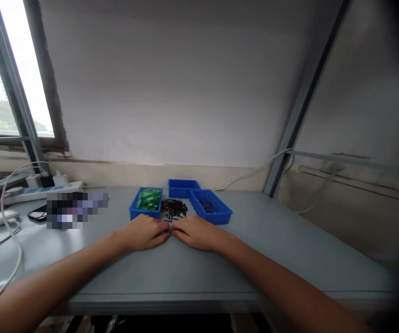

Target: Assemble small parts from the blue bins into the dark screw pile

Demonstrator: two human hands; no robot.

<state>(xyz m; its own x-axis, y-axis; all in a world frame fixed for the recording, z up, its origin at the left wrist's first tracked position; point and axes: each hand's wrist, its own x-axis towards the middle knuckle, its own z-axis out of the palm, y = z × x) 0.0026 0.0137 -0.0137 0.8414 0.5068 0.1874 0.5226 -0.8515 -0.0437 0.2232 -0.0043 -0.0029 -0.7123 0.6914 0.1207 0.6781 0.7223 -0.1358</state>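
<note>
My left hand point(143, 233) and my right hand point(195, 232) meet low over the table, fingertips almost touching. Both are closed in a pinch; whatever they hold between them is too small to make out. Just beyond the fingers lies a loose pile of small dark screw-like parts point(174, 208). A blue bin point(144, 215) with green plastic packets point(149, 199) in it stands behind my left hand. Behind my right hand a second blue bin point(216, 218) contains some small dark metal parts point(206, 204).
A third blue bin point(182, 191) is at the back, near the wall. On the left are a white power strip point(60, 190) with plugs, a white charger point(4, 217), loose cables and a blurred-out item point(77, 208). Metal posts point(308, 97) rise at both sides.
</note>
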